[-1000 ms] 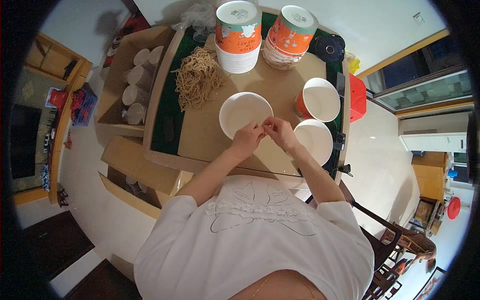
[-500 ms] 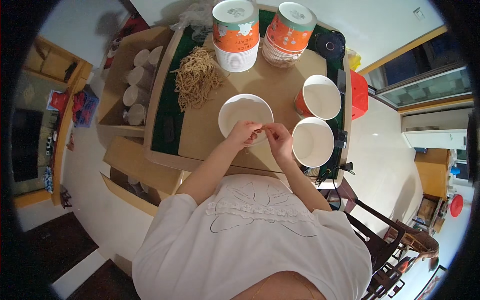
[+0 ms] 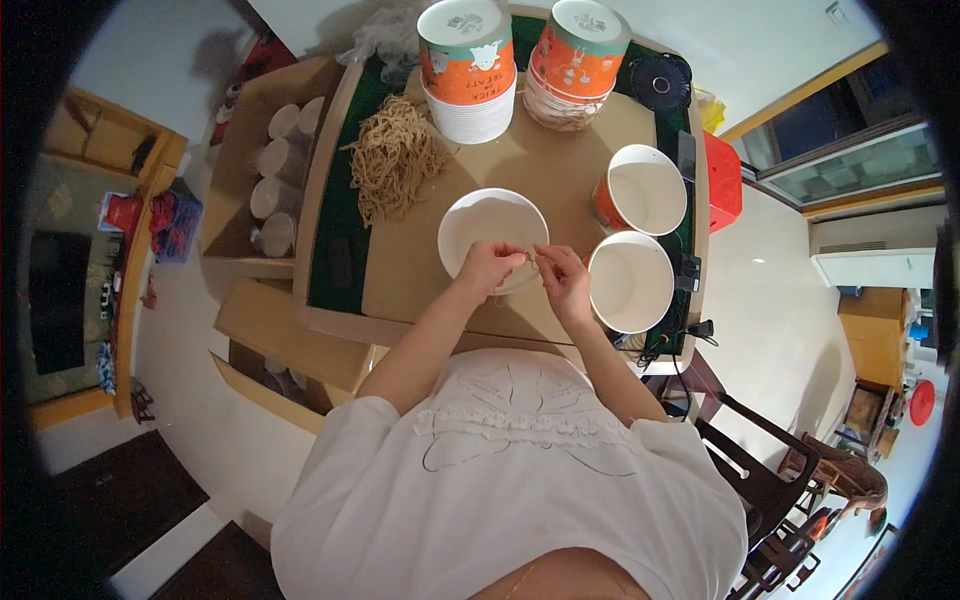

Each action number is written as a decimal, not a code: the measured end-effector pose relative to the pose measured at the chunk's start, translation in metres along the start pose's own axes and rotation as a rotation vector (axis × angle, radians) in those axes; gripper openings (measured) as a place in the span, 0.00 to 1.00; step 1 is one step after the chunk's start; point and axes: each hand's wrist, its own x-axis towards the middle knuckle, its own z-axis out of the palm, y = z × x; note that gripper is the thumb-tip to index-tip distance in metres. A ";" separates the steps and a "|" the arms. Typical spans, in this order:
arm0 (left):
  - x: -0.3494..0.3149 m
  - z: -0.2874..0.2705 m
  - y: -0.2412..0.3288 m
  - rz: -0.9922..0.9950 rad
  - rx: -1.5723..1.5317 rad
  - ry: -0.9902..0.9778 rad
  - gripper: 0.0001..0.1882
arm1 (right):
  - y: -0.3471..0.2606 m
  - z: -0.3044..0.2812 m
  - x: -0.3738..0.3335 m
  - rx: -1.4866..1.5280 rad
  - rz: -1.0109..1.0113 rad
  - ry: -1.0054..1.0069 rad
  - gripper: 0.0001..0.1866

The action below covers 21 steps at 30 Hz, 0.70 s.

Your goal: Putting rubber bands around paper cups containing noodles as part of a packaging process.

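A white-lined paper bucket (image 3: 480,222) stands upright in front of me, with both hands over its near rim. My left hand (image 3: 490,266) is closed, fingertips pinched on a thin tan cord (image 3: 532,261). Just right of it, my right hand (image 3: 565,280) pinches the same cord between thumb and fingers. Only a short stretch of cord shows between the fingertips, and whether it is knotted is too small to tell. A tangled pile of tan cords (image 3: 395,160) lies at the back left of the table.
Two open paper buckets (image 3: 632,282) (image 3: 647,190) stand to the right. Behind are two stacks of upside-down orange and green buckets (image 3: 466,70) (image 3: 577,60), the right one with cords around its lower rims. A round black device (image 3: 660,82) lies back right. Cartons (image 3: 225,190) of buckets stand left.
My hands have moved slightly apart, the right one shifting a little to the right and opening a small gap where the cord shows. The view has shifted slightly.
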 end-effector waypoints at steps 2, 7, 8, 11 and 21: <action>0.000 -0.001 -0.002 -0.013 0.034 -0.008 0.06 | 0.002 -0.003 0.002 0.039 0.088 -0.021 0.05; -0.004 -0.001 0.001 -0.024 0.055 -0.049 0.07 | 0.010 -0.004 0.008 -0.005 0.107 -0.108 0.06; -0.006 0.000 0.005 -0.028 0.015 -0.026 0.08 | 0.011 -0.005 0.009 -0.004 0.109 -0.109 0.06; -0.005 -0.003 0.008 -0.037 -0.081 -0.010 0.10 | 0.012 -0.004 0.010 -0.014 0.150 -0.119 0.06; -0.010 -0.001 0.003 0.117 0.197 -0.017 0.08 | 0.009 0.000 0.008 -0.057 0.062 -0.079 0.05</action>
